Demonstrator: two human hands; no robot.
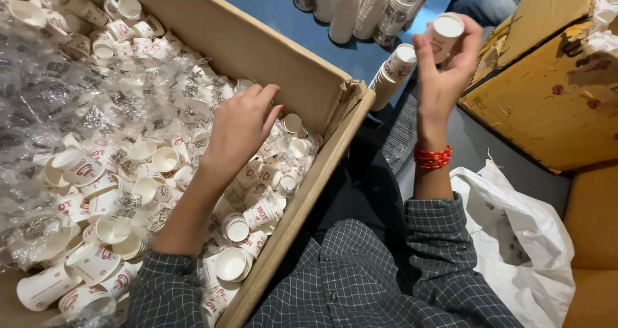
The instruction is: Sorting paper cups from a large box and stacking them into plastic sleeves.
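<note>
Below me a blue floor (283, 9) under even light, a worn yellow cardboard box (547, 103) at my right, a crumpled white plastic bag (521, 238) beside it

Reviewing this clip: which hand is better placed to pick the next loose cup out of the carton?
Left. The left hand is already down among the loose cups in the cardboard box, while the right hand is raised outside it, holding a cup.

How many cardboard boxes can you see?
2. A big cardboard box full of loose paper cups sits at left; a worn yellowish cardboard box sits at right. Others may be out of view.
</note>
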